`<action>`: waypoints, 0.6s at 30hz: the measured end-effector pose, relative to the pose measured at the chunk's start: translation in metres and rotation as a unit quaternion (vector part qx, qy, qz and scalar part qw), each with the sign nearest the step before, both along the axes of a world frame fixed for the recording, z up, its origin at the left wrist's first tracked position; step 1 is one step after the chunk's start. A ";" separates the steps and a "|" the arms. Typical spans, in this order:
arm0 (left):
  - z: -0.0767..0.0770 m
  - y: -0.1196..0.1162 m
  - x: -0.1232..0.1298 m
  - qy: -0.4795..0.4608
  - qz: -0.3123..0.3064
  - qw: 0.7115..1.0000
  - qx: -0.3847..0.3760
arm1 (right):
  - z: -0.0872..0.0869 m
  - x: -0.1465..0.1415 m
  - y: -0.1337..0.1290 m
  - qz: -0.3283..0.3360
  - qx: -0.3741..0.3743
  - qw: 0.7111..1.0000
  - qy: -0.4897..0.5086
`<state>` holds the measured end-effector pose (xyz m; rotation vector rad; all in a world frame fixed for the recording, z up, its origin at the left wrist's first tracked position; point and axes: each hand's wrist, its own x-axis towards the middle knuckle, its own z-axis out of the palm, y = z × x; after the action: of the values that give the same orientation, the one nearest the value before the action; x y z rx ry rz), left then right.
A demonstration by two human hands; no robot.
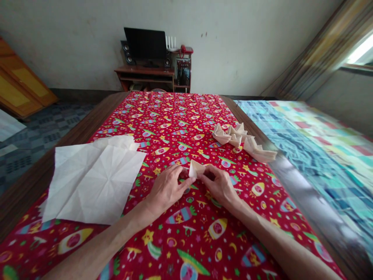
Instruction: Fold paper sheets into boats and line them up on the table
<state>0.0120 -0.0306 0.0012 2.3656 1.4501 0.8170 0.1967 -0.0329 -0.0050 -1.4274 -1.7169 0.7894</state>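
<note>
Between my two hands a small piece of folded paper (196,168), cream-white with a pointed upper corner, is held just above the red patterned cloth. My left hand (170,182) pinches its lower left edge between thumb and fingers. On the other side, my right hand (218,181) grips the right edge, its fingers curled. To the left lie creased white paper sheets (99,182), overlapping, the top one marked with fold lines radiating from a centre. Several folded paper shapes (241,140) with pointed tips sit in a row at the right.
The red cloth (180,217) covers a table with a brown wooden edge (96,112). A bed with a blue checked cover (297,155) adjoins on the right. Beyond the far end stand a desk (145,70) and a monitor (147,44). A yellow cabinet (23,85) is at left.
</note>
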 end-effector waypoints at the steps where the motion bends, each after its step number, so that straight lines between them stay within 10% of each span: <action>1: 0.000 0.000 0.002 -0.018 0.002 1.000 0.011 | 0.000 -0.004 -0.001 0.001 -0.012 1.000 0.014; 6: 0.005 0.001 0.003 -0.064 -0.002 0.995 0.077 | 0.005 -0.014 -0.008 0.094 -0.048 0.994 0.036; 10: 0.018 0.003 -0.010 0.070 -0.018 0.988 0.134 | 0.013 -0.008 -0.011 0.115 -0.041 0.992 -0.009; 14: 0.027 0.000 -0.012 0.204 -0.048 0.966 0.148 | 0.018 0.000 -0.012 0.042 0.119 0.990 -0.057; 18: 0.020 -0.002 -0.002 0.188 -0.073 0.969 0.145 | 0.011 0.001 -0.008 0.108 0.218 0.952 -0.187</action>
<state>0.0095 -0.0327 0.0214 2.9390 1.3337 0.5970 0.1981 -0.0408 0.0059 -1.1412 -2.1985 0.2201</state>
